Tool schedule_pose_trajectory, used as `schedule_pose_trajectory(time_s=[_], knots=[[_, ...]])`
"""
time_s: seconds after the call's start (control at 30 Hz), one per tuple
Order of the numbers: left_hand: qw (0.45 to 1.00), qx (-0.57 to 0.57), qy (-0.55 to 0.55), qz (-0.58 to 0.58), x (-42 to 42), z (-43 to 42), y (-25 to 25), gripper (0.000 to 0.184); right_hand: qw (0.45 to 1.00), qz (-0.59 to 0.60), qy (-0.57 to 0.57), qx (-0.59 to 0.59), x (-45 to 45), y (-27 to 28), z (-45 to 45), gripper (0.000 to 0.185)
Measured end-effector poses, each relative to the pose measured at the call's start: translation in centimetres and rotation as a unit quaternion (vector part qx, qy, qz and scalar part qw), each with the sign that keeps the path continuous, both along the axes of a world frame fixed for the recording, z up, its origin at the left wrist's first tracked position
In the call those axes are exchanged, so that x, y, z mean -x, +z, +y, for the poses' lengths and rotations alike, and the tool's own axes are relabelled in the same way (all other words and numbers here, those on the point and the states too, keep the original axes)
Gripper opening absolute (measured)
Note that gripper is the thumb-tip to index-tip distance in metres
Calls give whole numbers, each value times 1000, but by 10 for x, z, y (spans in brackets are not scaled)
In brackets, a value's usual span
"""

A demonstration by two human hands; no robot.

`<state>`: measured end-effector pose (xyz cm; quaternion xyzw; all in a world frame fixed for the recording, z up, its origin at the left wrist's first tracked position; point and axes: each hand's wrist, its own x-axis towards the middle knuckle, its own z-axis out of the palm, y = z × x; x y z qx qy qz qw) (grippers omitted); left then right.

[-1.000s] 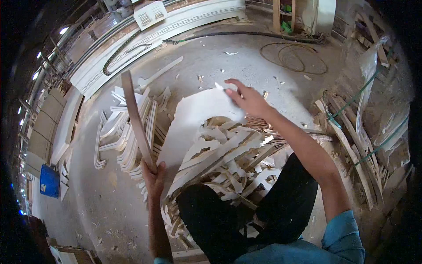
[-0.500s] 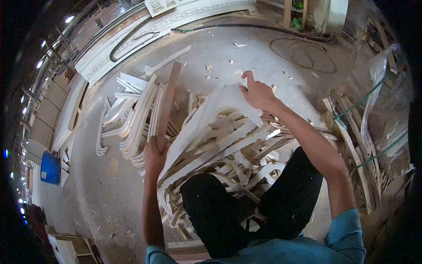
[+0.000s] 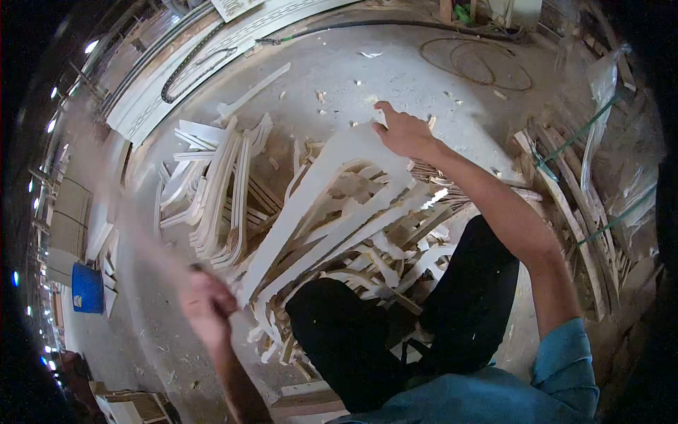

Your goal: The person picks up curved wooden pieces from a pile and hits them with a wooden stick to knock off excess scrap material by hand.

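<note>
My left hand [image 3: 206,300], blurred, is closed round the lower end of a long wooden stick [image 3: 127,212], which slants up to the left. My right hand [image 3: 404,133] is at the upper end of a large white curved piece [image 3: 296,205], thumb and forefinger apart at its edge. That piece slopes down to the left over a heap of pale offcuts [image 3: 381,258] in front of my knees. To its left lies a stack of bent white strips [image 3: 219,187].
A blue bucket [image 3: 87,288] stands at the far left. Tied wood strips [image 3: 565,212] lie at the right. A coiled hose [image 3: 477,63] rests on the floor at the top right, and a long white panel [image 3: 205,67] spans the top left.
My left hand has swung the stick away to the left, off the stack of strips. My right hand has stayed near the white piece's upper end.
</note>
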<state>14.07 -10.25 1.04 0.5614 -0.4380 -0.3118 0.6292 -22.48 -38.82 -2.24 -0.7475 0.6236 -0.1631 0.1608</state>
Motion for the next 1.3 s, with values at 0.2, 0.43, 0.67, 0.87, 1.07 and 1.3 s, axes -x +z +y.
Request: schedule_pose_trajectory(time_s=[0.2, 0.43, 0.67, 0.87, 1.07, 1.3], knots=[[864, -17, 278, -419, -10, 2, -103, 39, 998, 24, 19, 48, -4, -8, -16, 50], [972, -229, -49, -29, 17, 15, -77, 30, 994, 20, 33, 105, -11, -2, -9, 45], [913, 361, -75, 176, 4, 0, -91, 44, 996, 17, 38, 80, -15, 12, -1, 45], [878, -300, -233, -293, 10, 11, -104, 33, 994, -10, 14, 104, -18, 25, 0, 46], [991, 85, -2, 102, 21, 19, 8, 43, 996, 13, 15, 90, -18, 24, 10, 47], [961, -75, -16, -267, 35, 18, -150, 37, 995, 7, 17, 103, -16, 20, 7, 47]])
